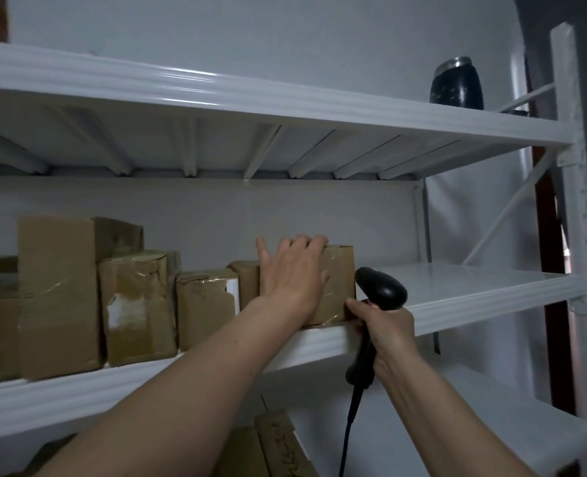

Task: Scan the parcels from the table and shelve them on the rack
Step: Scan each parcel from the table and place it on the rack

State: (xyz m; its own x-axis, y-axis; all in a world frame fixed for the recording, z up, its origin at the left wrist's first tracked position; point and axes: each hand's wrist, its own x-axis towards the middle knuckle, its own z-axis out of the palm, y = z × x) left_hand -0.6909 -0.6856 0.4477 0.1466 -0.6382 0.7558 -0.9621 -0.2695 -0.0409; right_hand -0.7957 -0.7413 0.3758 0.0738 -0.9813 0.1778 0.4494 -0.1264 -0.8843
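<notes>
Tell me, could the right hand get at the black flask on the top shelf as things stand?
Probably not right away. The right hand grips the scanner, well below the flask. The air above looks free, but the fingers are busy.

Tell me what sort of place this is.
Probably a small parcel storeroom or stockroom: a white metal rack holds a row of taped cardboard parcels, and the right hand grips a corded barcode scanner.

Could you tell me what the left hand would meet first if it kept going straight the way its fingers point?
The left hand already lies flat on the parcel; past its top edge, probably only the back wall, though depth is unclear.
</notes>
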